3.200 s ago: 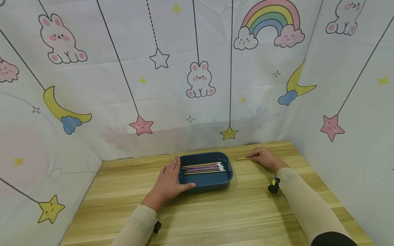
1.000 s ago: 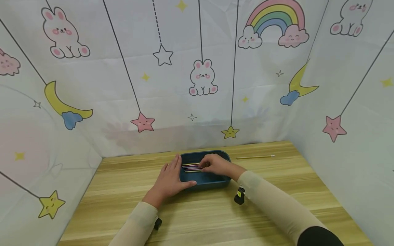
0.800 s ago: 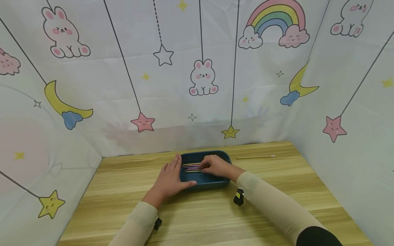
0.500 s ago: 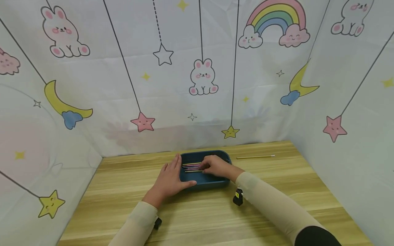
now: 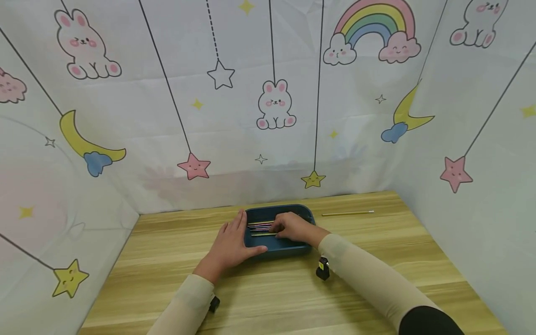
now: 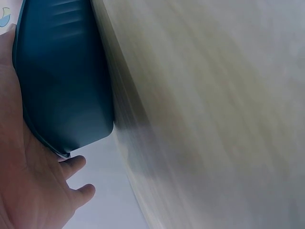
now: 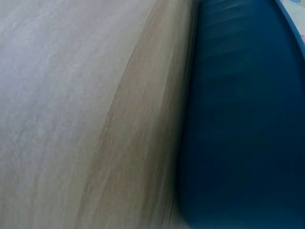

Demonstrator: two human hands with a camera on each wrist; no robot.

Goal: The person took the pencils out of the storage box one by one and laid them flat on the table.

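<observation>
One pencil (image 5: pixel 347 213), apparently done, is laid right of the tray (image 5: pixel 284 252); other pencils (image 5: pixel 260 227) are left inside, any grip by the right hand (image 5: pixel 295 228) unclear; the tray's left end is touched by the straight-fingered left hand (image 5: pixel 230 246).

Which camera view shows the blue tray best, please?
The head view: there the blue tray shows its rim and part of its inside. Both wrist views show mainly its outer side, cut by the picture edge.

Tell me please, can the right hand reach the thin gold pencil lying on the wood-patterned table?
Probably yes: the right hand must first leave the dark blue rectangular tray, but nothing covers the gold pencil.
</observation>
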